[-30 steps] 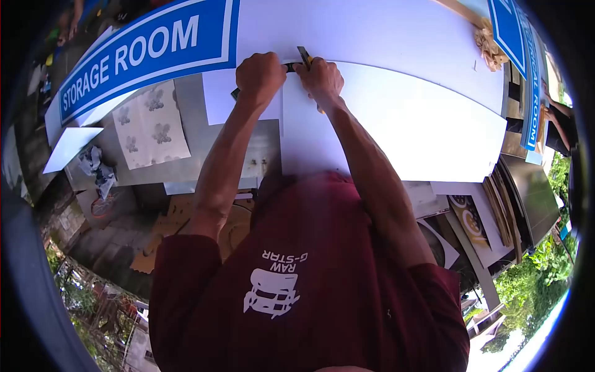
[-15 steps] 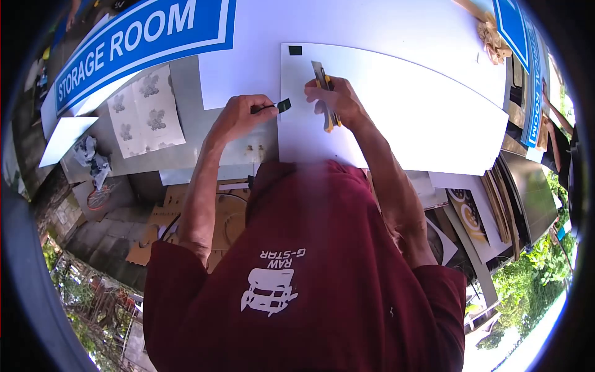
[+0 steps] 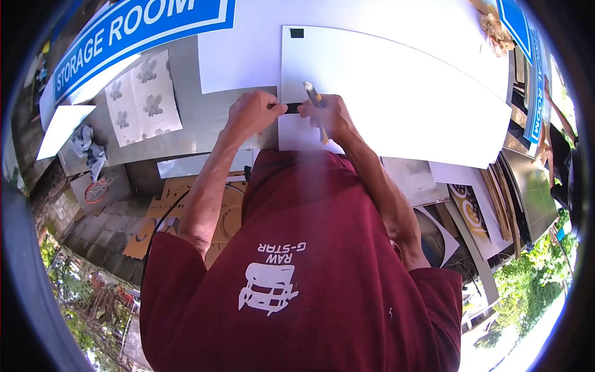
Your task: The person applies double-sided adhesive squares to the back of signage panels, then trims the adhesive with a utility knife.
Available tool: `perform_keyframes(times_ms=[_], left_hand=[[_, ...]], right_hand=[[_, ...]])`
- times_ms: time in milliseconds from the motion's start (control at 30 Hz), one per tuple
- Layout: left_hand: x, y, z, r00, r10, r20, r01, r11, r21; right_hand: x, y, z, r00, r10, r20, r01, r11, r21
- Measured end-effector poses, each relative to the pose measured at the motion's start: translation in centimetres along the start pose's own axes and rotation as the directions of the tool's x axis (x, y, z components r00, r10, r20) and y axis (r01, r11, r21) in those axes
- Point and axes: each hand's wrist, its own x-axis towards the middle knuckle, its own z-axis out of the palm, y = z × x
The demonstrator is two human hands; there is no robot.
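Fingers of the left hand are closed in a pinch on the left end of a short black strip. The fingers of the right hand meet the strip's right end while curling around a utility knife.

Head view:
- The knife is held tilted, its grey tip pointing far and slightly left. Its yellow end shows below the palm.
- The strip lies at the left edge of a large white sheet, with both hands near the sheet's near-left corner.
- A small black square sits at the sheet's far-left corner, well apart from the hands.
- The sheet rests on a grey counter.
- Far left, a blue sign reads STORAGE ROOM. Just near it lies a printed paper.
- A crumpled cloth lies at the counter's left end.
- Cardboard cutouts lie below the counter's near edge.
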Motion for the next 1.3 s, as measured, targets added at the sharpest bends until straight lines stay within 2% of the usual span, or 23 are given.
perform_keyframes(times_ms=[133,200,267,367,467,567,700,767,867,967,1000,1100,1300], left_hand=[[1.2,2.1,-0.7,0.994,0.035,-0.099,-0.010,0.970,0.244],[2.4,2.3,-1.1,0.995,0.048,-0.092,-0.016,0.947,0.322],[3.0,2.0,-1.3,0.996,0.082,-0.044,-0.064,0.947,0.315],[2.7,2.1,-1.8,0.995,0.097,-0.011,-0.093,0.975,0.200],[1.5,2.8,-2.7,0.995,0.101,0.010,-0.102,0.989,0.104],[1.7,2.1,-2.7,0.992,0.124,0.026,-0.125,0.991,0.047],[2.3,1.2,-2.7,0.993,0.108,0.055,-0.109,0.994,0.021],[2.4,1.4,-2.7,0.996,0.068,0.056,-0.071,0.995,0.064],[2.3,1.9,-2.3,0.998,0.057,0.020,-0.060,0.981,0.187],[2.8,2.4,-1.2,0.992,0.124,-0.035,-0.105,0.932,0.346],[3.0,2.6,-1.0,0.986,0.156,-0.051,-0.123,0.908,0.400],[3.9,3.3,-0.6,0.998,0.058,-0.010,-0.046,0.879,0.474],[3.6,3.4,-0.1,0.998,0.023,-0.052,0.005,0.875,0.485]], right_hand=[[1.3,-1.5,0.5,0.982,0.018,-0.186,-0.070,0.958,-0.277],[2.4,-1.2,0.3,0.981,0.023,-0.190,-0.079,0.953,-0.291],[3.2,-0.6,-0.2,0.983,0.008,-0.186,-0.062,0.955,-0.288],[2.4,-1.3,0.0,0.986,0.034,-0.162,-0.062,0.984,-0.168],[2.1,-1.0,-0.6,0.998,0.041,0.039,-0.047,0.984,0.169],[2.3,-1.0,-0.9,0.987,0.083,0.136,-0.123,0.939,0.320],[2.3,-0.8,-1.2,0.987,0.095,0.127,-0.134,0.926,0.354],[2.1,-1.1,-1.3,0.989,0.087,0.115,-0.122,0.931,0.344],[1.7,-1.2,-0.9,0.996,0.062,0.061,-0.074,0.970,0.233],[2.4,-1.0,-0.1,0.991,0.087,-0.101,-0.100,0.986,-0.135],[2.2,-1.6,0.3,0.983,0.091,-0.157,-0.119,0.976,-0.184],[2.7,-1.4,0.6,0.980,0.068,-0.187,-0.135,0.918,-0.374],[3.4,-0.5,1.5,0.971,-0.027,-0.237,-0.116,0.816,-0.567]])
